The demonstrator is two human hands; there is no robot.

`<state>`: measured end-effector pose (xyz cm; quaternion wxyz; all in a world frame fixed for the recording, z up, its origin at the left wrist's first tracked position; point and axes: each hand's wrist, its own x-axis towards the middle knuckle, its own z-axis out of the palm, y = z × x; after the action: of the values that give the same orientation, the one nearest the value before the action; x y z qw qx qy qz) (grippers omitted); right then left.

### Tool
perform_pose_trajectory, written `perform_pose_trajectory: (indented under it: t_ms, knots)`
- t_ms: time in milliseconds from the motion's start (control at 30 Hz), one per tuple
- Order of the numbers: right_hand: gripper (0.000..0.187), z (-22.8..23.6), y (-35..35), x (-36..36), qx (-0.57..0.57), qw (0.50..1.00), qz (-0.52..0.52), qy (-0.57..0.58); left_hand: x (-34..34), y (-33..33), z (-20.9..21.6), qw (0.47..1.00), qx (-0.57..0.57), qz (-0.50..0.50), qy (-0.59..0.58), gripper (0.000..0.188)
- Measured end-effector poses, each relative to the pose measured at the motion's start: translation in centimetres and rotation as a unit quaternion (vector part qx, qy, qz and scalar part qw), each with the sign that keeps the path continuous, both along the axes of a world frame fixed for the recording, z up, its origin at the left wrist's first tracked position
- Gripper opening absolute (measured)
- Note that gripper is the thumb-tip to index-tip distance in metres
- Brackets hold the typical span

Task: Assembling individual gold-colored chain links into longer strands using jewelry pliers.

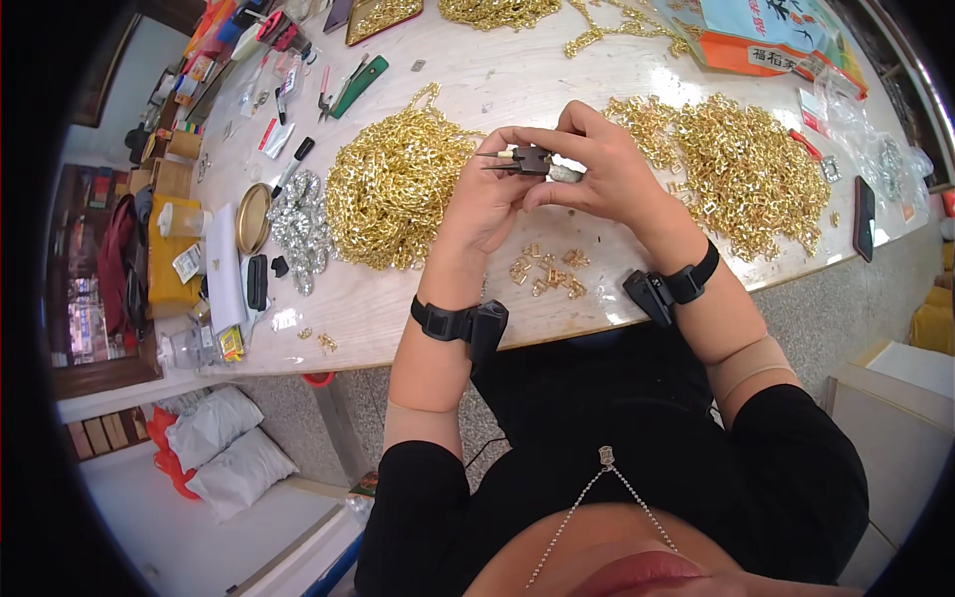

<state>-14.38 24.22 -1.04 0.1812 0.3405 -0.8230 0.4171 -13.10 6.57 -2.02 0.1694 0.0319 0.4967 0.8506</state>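
Note:
In front of me, above the table, both hands meet at a small dark tool (535, 160) with two thin prongs and a whitish wrapped end; its exact kind is not plain. My left hand (480, 204) is closed at its dark block, beside the prongs, with some fingers hidden. The wrapped end sits between the thumb and fingers of my right hand (619, 164). Left of my hands lies a large heap of gold chain (393, 184). To their right spreads a pile of loose gold links (751, 174). Several gold links (547, 271) lie below my hands.
Silver chain (299, 234) and a round gold-coloured lid (253, 218) lie at the left. Green-handled pliers (358, 87) are farther back. A phone (863, 219) rests at the right edge, near a clear plastic bag (885, 159). More gold chain (497, 10) lies at the far side.

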Motion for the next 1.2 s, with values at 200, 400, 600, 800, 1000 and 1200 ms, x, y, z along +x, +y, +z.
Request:
perform_pose_trajectory:
  t_ms: [200, 400, 600, 800, 1000, 1200]
  knots:
    - [0.060, -0.1, 0.3, 0.5, 0.031, 0.999, -0.033, 0.015, -0.1, -0.6, -0.7, 0.997, 0.050, -0.052, -0.029, 0.032]
    - [0.041, -0.4, -0.5, -0.1, -0.116, 0.989, -0.037, -0.085, -0.6, -0.8, -1.2, 0.999, 0.050, -0.009, -0.003, 0.024]
    - [0.023, 0.0, -0.7, -0.1, -0.110, 0.982, -0.054, -0.144, -1.1, -1.4, -1.0, 0.995, 0.076, 0.061, 0.004, 0.020]
    - [0.018, -0.1, -0.4, -0.1, -0.226, 0.926, -0.017, -0.303, -1.0, -1.6, -0.6, 0.995, -0.010, 0.078, 0.056, 0.021]
    - [0.016, 0.0, -0.2, -0.4, -0.407, 0.801, 0.025, -0.438, -0.6, -1.2, 0.2, 0.984, -0.124, 0.071, 0.104, 0.030]
    - [0.013, -0.6, -0.2, -0.9, -0.501, 0.712, 0.003, -0.492, -0.9, -1.0, -0.6, 0.965, -0.219, 0.083, 0.118, 0.033]
